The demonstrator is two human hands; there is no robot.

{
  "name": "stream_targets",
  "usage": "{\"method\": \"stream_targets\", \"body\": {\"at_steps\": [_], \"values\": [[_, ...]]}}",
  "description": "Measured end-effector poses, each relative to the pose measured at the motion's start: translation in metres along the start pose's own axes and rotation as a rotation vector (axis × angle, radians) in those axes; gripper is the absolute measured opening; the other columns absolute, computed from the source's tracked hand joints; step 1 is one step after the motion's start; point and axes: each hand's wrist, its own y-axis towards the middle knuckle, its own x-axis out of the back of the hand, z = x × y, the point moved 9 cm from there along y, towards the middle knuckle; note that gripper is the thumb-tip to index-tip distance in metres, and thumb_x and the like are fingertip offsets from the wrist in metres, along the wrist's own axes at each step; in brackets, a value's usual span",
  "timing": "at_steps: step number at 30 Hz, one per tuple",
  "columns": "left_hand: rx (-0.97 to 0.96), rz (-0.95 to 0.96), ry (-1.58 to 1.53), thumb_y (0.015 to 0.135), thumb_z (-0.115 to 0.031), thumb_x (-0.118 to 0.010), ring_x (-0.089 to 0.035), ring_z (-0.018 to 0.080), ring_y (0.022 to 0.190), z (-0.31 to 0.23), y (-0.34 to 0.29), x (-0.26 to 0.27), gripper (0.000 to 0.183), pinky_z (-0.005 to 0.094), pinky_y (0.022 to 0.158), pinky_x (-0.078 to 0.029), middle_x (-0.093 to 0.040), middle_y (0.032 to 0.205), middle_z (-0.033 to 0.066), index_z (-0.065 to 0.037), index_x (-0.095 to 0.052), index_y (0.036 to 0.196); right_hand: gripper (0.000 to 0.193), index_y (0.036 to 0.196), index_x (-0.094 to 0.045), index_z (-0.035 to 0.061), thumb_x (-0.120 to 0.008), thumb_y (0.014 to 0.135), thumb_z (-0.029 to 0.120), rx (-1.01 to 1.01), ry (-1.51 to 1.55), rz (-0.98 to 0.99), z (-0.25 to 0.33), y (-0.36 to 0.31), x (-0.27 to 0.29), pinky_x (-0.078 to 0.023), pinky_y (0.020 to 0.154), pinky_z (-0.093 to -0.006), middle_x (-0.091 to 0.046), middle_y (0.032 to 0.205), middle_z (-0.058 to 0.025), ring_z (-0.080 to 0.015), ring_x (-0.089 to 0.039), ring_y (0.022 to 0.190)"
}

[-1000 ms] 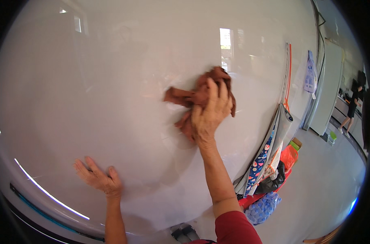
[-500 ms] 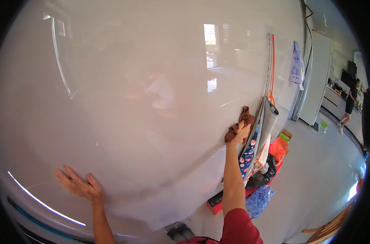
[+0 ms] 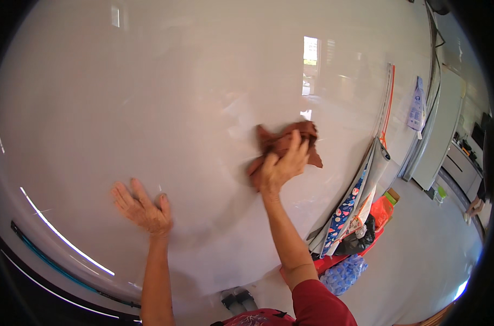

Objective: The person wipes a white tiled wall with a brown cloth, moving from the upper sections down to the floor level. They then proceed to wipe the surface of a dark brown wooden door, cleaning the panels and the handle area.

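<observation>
A bunched brown cloth [image 3: 302,133] lies against the glossy pale wall [image 3: 203,65] in front of me. Over it my right hand [image 3: 284,165] presses down, holding it to the surface with bent fingers; the cloth's edges stick out on both sides. Lower and to the left, my left hand [image 3: 145,209] rests on the same wall with its fingers apart and nothing in it. Both forearms come up from the lower edge, and a red sleeve covers my right upper arm.
Rolled mats [image 3: 361,195] lean on the wall at right, beside a hanging purple bag [image 3: 417,108]. Below them are a black plastic bag [image 3: 358,242], an orange bag [image 3: 381,212] and a blue bag [image 3: 344,274]. Another person [image 3: 475,207] partly shows at the far right.
My right hand has swept the cloth left and up across the wall, away from the rolled mats. My left hand appears higher and further right in view, which has also shifted.
</observation>
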Motion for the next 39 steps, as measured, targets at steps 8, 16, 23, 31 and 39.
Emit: {"method": "stream_targets", "body": {"at_steps": [8,16,23,31,39], "values": [[0.049,0.011,-0.122,0.094,-0.055,-0.019,-0.022,0.0407,0.135,0.004,0.002,0.002,0.071,0.0529,0.108,-0.012,-0.028,0.143,0.0271,0.000,-0.042,0.135,0.044,0.113,-0.057,0.0229,-0.059,0.070,0.024,0.774,0.247,0.434,0.126,-0.149,0.000,-0.029,0.085,-0.0410,-0.054,0.116,-0.0023,-0.0267,-0.046,0.116],[0.035,-0.008,-0.052,0.095,-0.048,-0.033,-0.023,0.0422,0.134,0.010,0.000,0.004,0.061,0.0533,0.107,-0.015,-0.030,0.143,0.0276,-0.002,-0.044,0.134,0.037,0.095,-0.062,0.0265,-0.060,0.058,0.031,0.806,0.217,0.318,0.110,-0.055,-0.007,-0.026,0.087,-0.0372,-0.056,0.107,0.0023,-0.0232,-0.050,0.107],[0.027,-0.028,-0.025,0.093,-0.044,-0.038,-0.027,0.0434,0.132,0.003,0.000,0.001,0.059,0.0545,0.106,-0.018,-0.032,0.141,0.0293,-0.001,-0.043,0.133,0.050,0.117,-0.057,0.0066,-0.050,0.068,0.018,0.511,0.078,0.038,-0.015,0.064,-0.004,-0.037,0.090,-0.0523,-0.050,0.121,-0.0238,-0.0473,-0.048,0.106],[0.041,-0.029,-0.030,0.089,-0.042,-0.041,-0.029,0.0462,0.130,0.006,0.001,0.003,0.058,0.0547,0.106,-0.018,-0.032,0.140,0.0297,-0.001,-0.047,0.130,0.056,0.126,-0.049,0.0089,-0.046,0.070,0.016,0.090,-0.047,-0.054,-0.002,0.131,-0.020,-0.036,0.090,-0.0491,-0.049,0.122,-0.0190,-0.0398,-0.046,0.108],[0.063,0.002,-0.029,0.090,-0.050,-0.041,-0.029,0.0460,0.130,0.006,-0.004,-0.002,0.061,0.0558,0.105,-0.018,-0.034,0.139,0.0289,-0.001,-0.050,0.126,0.054,0.116,-0.058,0.0155,-0.055,0.062,0.016,0.644,0.208,0.078,0.220,0.031,-0.038,-0.034,0.079,-0.0455,-0.049,0.126,-0.0137,-0.0355,-0.042,0.120]]}}
